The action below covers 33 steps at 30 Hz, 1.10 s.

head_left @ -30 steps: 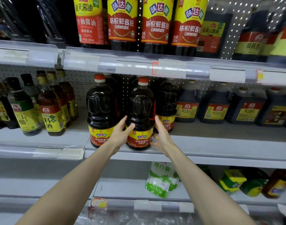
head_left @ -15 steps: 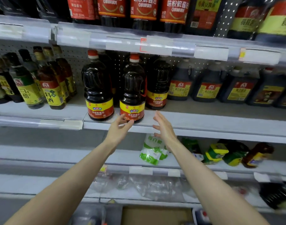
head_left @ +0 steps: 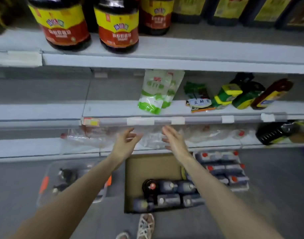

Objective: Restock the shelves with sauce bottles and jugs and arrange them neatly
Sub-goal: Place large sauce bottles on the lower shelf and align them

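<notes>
Empty left hand (head_left: 126, 143) and right hand (head_left: 173, 141) spread wide above box (head_left: 147, 166) of dark bottles (head_left: 168, 187), sauce bottles (head_left: 118, 26) on shelf (head_left: 165, 62) labelled red and yellow, writing blurred.

left forearm (head_left: 78, 192): bare | right forearm (head_left: 216, 190): bare | shoe (head_left: 146, 225): white, openwork

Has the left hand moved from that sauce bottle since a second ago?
Yes. The left hand has left the sauce bottle and dropped downward, now open below the next shelf's edge.

Both hands off sauce bottle (head_left: 117, 26), now empty: left hand (head_left: 125, 144), right hand (head_left: 173, 140) lowered, fingers spread, above cardboard box (head_left: 147, 168).
</notes>
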Available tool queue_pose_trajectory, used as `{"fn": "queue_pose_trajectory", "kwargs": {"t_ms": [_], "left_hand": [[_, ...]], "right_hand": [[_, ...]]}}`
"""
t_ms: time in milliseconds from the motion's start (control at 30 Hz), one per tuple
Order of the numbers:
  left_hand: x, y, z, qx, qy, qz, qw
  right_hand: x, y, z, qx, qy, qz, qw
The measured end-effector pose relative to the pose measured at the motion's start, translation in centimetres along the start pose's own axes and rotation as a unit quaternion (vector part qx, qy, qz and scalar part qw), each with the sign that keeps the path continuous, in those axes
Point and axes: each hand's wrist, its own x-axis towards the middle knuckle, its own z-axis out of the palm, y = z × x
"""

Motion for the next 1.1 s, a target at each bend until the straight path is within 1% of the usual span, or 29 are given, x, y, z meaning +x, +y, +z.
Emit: {"fn": "queue_pose_trajectory", "kwargs": {"t_ms": [133, 300, 467, 533, 600, 667, 733, 833, 967, 1100], "left_hand": [[0.3, -8.5, 1.8, 0.009, -0.031, -0.07, 0.997], [0.8, -17.3, 4.1, 0.027, -0.052, -0.13, 0.99], [1.9, -26.1, 6.4, 0.028, -0.052, -0.196, 0.979], [2.2, -29.0, 7.3, 0.036, -0.046, -0.215, 0.975], [2.6, -31.8, 8.0, 0.048, -0.038, -0.232, 0.971], [3.1, -34.8, 8.6, 0.067, -0.045, -0.251, 0.965], [3.8, -37.8, 9.3, 0.062, -0.056, -0.271, 0.959], [4.6, -40.7, 10.2, 0.062, -0.065, -0.286, 0.954], [6.0, -44.4, 11.5, 0.074, -0.054, -0.301, 0.949], [6.8, -46.8, 12.5, 0.064, -0.061, -0.319, 0.944]], "right_hand": [[0.1, 8.9, 0.3, 0.011, 0.004, 0.069, 0.998], [0.8, 18.7, 1.0, -0.022, 0.025, 0.134, 0.99], [2.6, 28.5, 2.2, 0.002, 0.05, 0.211, 0.976], [3.2, 31.7, 2.3, -0.01, 0.042, 0.231, 0.972], [3.6, 34.8, 2.4, -0.011, 0.03, 0.271, 0.962], [4.2, 38.1, 2.5, -0.014, 0.032, 0.307, 0.951], [5.1, 41.4, 2.8, -0.01, 0.037, 0.33, 0.943], [6.1, 44.9, 3.4, -0.002, 0.05, 0.353, 0.934], [8.1, 48.2, 4.6, -0.009, 0.036, 0.355, 0.934], [9.7, 51.1, 4.9, -0.032, 0.045, 0.346, 0.936]]}}
